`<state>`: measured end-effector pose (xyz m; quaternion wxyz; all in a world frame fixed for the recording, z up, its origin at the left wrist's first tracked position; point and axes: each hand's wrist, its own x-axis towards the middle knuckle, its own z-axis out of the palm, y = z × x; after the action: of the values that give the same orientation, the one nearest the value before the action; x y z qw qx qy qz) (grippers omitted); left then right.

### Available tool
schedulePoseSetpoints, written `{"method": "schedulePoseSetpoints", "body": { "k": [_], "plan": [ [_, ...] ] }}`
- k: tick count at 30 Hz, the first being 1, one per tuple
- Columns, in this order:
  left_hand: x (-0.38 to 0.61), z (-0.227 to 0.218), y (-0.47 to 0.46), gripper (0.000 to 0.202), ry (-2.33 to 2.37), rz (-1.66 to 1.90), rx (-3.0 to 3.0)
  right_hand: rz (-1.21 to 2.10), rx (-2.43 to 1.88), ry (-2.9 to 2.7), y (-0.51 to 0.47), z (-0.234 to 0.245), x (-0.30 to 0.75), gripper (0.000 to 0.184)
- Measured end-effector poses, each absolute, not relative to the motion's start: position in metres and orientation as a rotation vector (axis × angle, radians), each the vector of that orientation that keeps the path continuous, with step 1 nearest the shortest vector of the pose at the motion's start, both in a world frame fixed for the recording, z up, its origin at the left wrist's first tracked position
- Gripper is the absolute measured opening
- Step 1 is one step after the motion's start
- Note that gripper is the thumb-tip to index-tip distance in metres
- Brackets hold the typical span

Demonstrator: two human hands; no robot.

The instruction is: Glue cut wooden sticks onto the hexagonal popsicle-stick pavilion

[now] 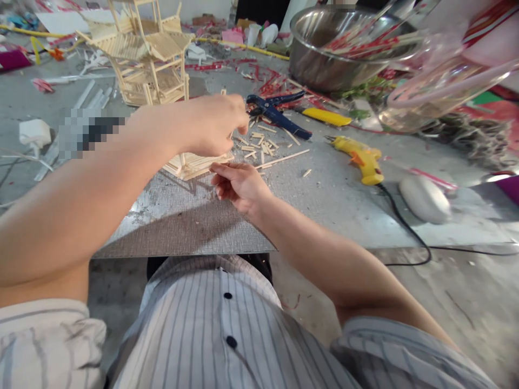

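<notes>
Head view: I look down at a low frame of pale wooden sticks (197, 168) lying on a grey table (316, 200), close to the near edge and just in front of the wearer. The left hand (213, 121) reaches in from the left above it, fingers curled downward; I cannot tell whether they grip anything. The right hand (243, 186) is at the frame's near right edge, thumb and fingers drawn close together; whether a stick is pinched there, I cannot tell. Behind the left forearm rises a tiered stick tower (166, 43), its top cut off; the arm hides whether it joins the frame. Short stick pieces (259, 143) lie scattered beyond the right hand, with a dark blue cutter (279, 111) just past them. Farther right I see a yellow-handled knife (326, 116), a yellow glue gun (360, 159) with a black cord, and a rounded white object (425, 199). A steel bowl (324, 75) stands behind.
</notes>
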<state>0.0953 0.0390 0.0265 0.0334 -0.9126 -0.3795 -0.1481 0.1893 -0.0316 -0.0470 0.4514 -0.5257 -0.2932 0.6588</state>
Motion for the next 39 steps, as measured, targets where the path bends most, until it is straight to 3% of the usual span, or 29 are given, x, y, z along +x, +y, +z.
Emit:
{"method": "schedulePoseSetpoints", "body": {
  "k": [2,7,13,17,39],
  "plan": [
    [0.081,0.036,0.025,0.033,-0.959,-0.212,-2.931,1.646,-1.307,-0.725,-0.034,-0.045,0.191,0.023],
    [0.047,0.032,-0.015,0.019,-0.907,-0.394,-2.677,1.594,-1.366,-0.816,-0.038,-0.041,0.213,0.021],
    [0.047,-0.008,-0.040,0.018,-1.096,-0.590,-2.634,0.868,-1.453,-1.303,-0.014,-0.055,0.249,0.003],
    [0.058,-0.022,-0.036,0.023,-1.197,-0.668,-2.600,0.559,-1.531,-1.683,0.003,-0.068,0.252,0.016],
    [0.060,-0.027,-0.030,0.024,-1.406,-0.701,-2.587,0.742,-1.322,-1.619,0.002,-0.075,0.245,0.004]
  ]
}}
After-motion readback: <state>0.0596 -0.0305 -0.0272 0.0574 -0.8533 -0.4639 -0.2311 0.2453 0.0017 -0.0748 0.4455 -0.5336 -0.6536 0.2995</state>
